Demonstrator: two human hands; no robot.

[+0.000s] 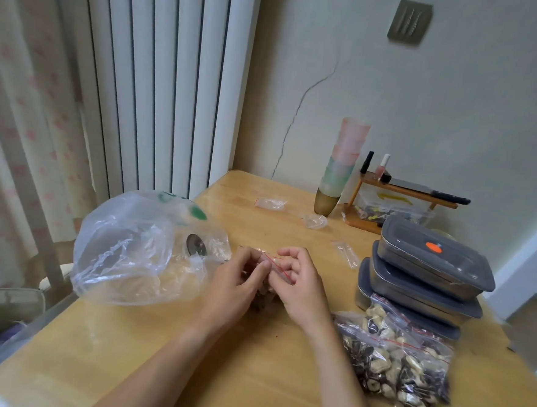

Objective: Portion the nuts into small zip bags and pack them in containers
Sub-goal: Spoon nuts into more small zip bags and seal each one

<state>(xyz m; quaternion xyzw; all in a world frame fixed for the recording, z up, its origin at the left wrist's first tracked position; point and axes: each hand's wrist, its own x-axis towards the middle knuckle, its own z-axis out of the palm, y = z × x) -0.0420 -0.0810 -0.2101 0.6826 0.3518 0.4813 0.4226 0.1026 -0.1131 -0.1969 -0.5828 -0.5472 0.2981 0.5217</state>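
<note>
- Small zip bag (272,264) with the red seal strip, mid-bench, pinched between left hand (239,284) and right hand (299,285), both closed on it; nuts hanging below.
- Could pop open or spill if the strip isn't pressed flat all along.
- Filled zip bags (399,355) of mixed nuts piled right beside.
- Three lidded containers (427,271) stacked behind; contents hidden.
- Big plastic bag (124,250) slumped left, nuts inside.

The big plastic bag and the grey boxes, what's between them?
In the head view, both hands, left and right, pinch a small zip bag between the big bag and boxes.
</note>
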